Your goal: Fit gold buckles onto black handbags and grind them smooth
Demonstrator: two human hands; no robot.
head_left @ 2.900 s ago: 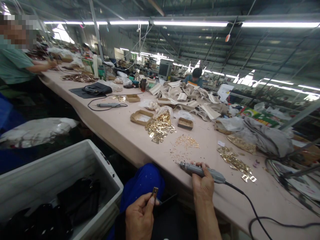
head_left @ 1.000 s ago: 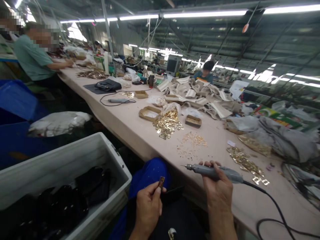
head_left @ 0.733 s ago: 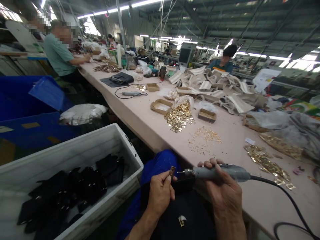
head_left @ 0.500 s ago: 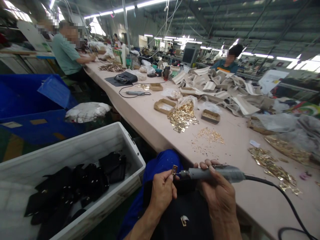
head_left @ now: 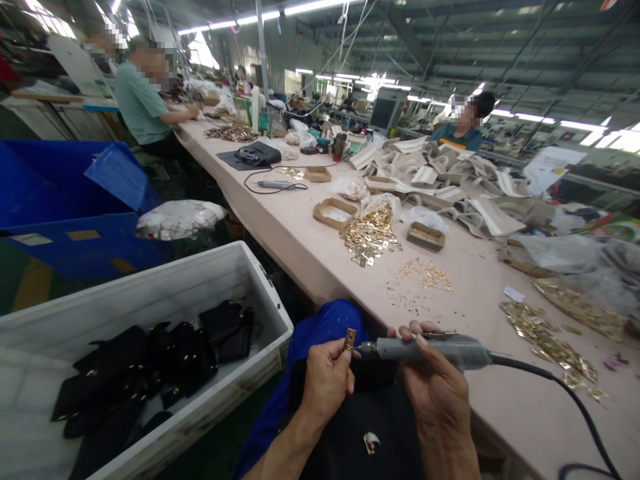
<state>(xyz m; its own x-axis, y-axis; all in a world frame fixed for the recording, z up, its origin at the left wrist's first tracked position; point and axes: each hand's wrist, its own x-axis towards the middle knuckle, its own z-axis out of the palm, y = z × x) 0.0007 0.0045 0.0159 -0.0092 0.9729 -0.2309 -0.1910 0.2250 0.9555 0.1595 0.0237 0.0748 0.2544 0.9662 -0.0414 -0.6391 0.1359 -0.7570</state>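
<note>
My left hand [head_left: 327,379] pinches a small gold metal fitting [head_left: 349,339] between thumb and fingers, held upright just off the table's near edge. My right hand [head_left: 437,390] is wrapped round a grey corded electric screwdriver [head_left: 425,349], which lies level and points left. Its tip touches the fitting. A black bag [head_left: 373,437] with a small metal clasp lies on my lap under both hands.
The long pink table [head_left: 320,257] carries heaps of gold fittings [head_left: 370,236], scattered screws [head_left: 423,275], small cardboard trays [head_left: 335,212] and cream leather pieces [head_left: 450,187]. A white crate [head_left: 165,287] of black bags stands at my left. Other people work further along.
My right hand brought the screwdriver off the table edge and leftward until its tip met the fitting in my left hand. The view shifted down and left.
</note>
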